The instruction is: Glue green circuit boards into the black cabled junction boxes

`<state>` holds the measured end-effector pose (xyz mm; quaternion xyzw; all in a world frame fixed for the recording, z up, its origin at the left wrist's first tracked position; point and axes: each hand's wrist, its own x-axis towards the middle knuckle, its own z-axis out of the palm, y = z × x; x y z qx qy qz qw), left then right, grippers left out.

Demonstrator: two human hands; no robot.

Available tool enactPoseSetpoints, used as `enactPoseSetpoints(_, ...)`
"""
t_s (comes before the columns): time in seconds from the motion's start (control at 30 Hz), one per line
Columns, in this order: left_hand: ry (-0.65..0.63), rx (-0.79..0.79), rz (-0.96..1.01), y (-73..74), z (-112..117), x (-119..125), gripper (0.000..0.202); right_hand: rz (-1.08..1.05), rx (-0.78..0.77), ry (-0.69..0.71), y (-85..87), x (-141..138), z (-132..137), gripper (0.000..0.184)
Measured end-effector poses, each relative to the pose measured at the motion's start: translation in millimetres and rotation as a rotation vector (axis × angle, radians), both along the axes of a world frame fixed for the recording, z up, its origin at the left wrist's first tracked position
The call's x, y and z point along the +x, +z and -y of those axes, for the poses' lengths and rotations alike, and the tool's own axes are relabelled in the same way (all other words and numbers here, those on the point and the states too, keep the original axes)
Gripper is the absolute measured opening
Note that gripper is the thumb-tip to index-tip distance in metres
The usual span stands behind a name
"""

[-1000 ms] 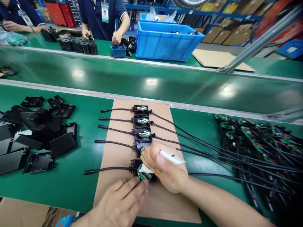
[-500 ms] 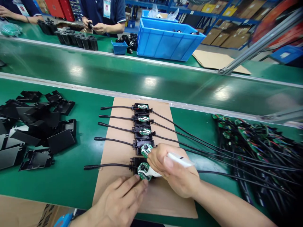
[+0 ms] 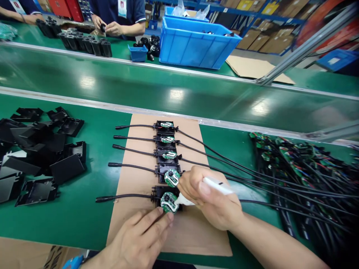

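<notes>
Several black housings with round green circuit boards and black cables lie in a column on a brown cardboard sheet [image 3: 140, 179]. My right hand [image 3: 213, 201] is closed round a white tube [image 3: 217, 185], its tip against the nearest circuit board [image 3: 168, 201]. My left hand [image 3: 140, 239] rests flat on the cardboard, fingers stretched out, fingertips touching the near edge of that board's housing. The board above it [image 3: 171, 177] sits tilted in its housing.
A heap of black plastic covers [image 3: 36, 153] lies at the left. A tangle of cabled green boards [image 3: 303, 168] lies at the right. Beyond a green conveyor [image 3: 168, 89] stand a blue crate [image 3: 196, 41], black cylinders [image 3: 84, 43] and other people's hands.
My right hand with the white tube has drifted slightly right and down, uncovering the second-nearest board. The left hand stays at the nearest housing. The view has shifted a little.
</notes>
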<state>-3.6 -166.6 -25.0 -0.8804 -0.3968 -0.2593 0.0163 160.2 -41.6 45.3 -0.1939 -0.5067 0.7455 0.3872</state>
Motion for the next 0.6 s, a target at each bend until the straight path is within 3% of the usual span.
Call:
enactPoseSetpoints(0.2, 0.003, -0.013, -0.009, 1.6, 0, 0, 0.040, 0.017, 0.042, -0.015, -6.8, -10, -3, 0.032)
enactPoseSetpoints(0.43, 0.023, -0.002, 0.008, -3.4, 2, 2, 0.038, 0.257, 0.422, 0.147, -6.7, 6, -13, 0.031)
enactPoseSetpoints(0.6, 0.027, -0.045, 0.008, -4.1, 5, 3, 0.037, 0.300, 0.362, 0.247, -0.1, 12, -10, 0.033)
